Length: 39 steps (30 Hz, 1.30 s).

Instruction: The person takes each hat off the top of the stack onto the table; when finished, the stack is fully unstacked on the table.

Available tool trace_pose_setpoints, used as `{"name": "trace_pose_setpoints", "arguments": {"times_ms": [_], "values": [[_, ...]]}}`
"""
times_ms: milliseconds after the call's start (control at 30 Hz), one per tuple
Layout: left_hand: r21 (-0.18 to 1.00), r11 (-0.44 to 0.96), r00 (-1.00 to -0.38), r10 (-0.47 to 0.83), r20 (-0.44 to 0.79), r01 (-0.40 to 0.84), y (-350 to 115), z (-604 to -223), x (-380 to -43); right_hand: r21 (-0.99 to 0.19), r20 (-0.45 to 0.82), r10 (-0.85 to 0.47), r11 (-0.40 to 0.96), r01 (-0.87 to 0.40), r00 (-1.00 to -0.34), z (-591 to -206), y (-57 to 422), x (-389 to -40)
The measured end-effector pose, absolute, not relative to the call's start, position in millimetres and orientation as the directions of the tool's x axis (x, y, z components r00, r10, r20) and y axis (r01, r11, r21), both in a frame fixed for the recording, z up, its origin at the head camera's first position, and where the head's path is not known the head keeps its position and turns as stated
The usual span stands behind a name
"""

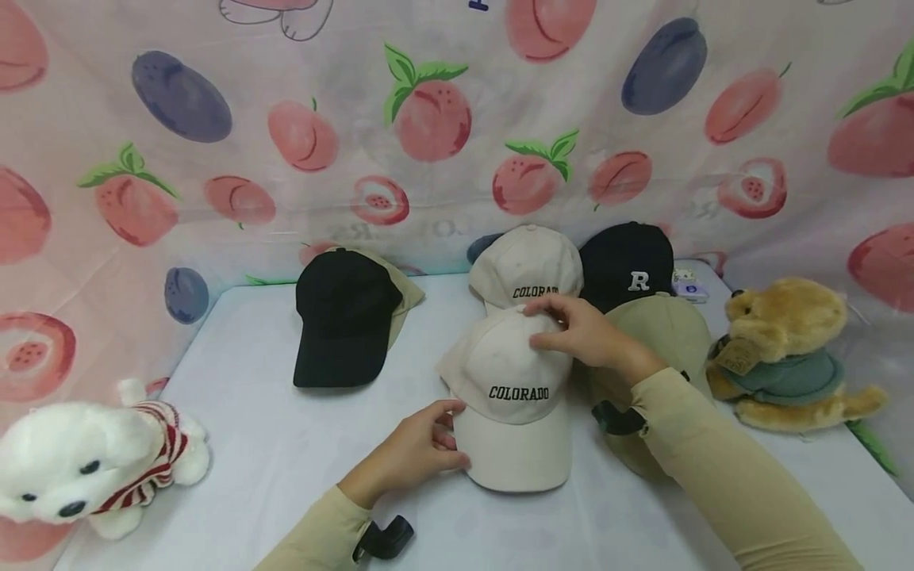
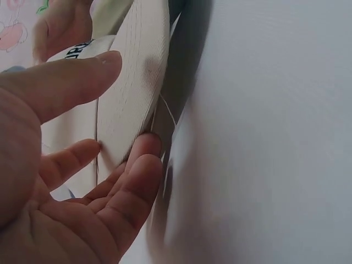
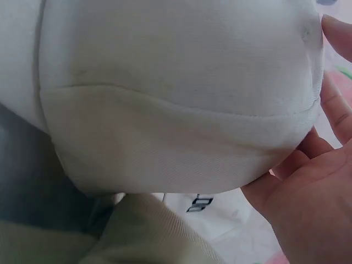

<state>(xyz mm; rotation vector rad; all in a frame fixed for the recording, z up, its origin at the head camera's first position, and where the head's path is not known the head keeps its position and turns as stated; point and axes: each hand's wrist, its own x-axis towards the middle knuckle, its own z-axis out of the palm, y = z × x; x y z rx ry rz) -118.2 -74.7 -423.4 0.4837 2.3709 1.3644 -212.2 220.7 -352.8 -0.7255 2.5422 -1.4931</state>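
Note:
A cream baseball cap lettered COLORADO sits in the middle, its brim toward me. My left hand is at the brim's left edge; in the left wrist view, fingers curl under the brim and the thumb lies over its upper side. With my right hand I hold the crown near its top, the fingers curved round the back. Right behind stands a second cream COLORADO cap. Beside the right forearm, a khaki cap is partly covered by the sleeve.
A black cap overlaps a khaki one at the left. Behind right stands a black cap with an R, near a small purple-and-white item. A white plush dog and a brown plush dog flank the white table.

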Motion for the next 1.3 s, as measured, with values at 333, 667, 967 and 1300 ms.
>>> {"name": "trace_pose_setpoints", "arguments": {"times_ms": [333,667,967,1300], "values": [[0.81,0.57,-0.882,0.443,-0.159,0.14,-53.4,-423.3,-122.7,-0.832,0.154,-0.432,0.428,-0.353,-0.888,-356.0,230.6,-213.1],[0.792,0.588,-0.882,0.447,-0.15,0.163,-41.6,-423.5,-123.7,-0.829,0.142,-0.423,0.444,-0.341,-0.895,-355.9,235.6,-212.2],[0.776,0.611,-0.894,0.422,-0.15,0.159,-28.9,-422.9,-126.8,-0.827,0.16,-0.406,0.442,-0.347,-0.9,-355.5,242.3,-209.8],[0.797,0.591,-0.891,0.421,-0.174,0.124,-31.2,-422.3,-128.7,-0.841,0.159,-0.41,0.42,-0.341,-0.898,-357.6,244.4,-207.8]]}}
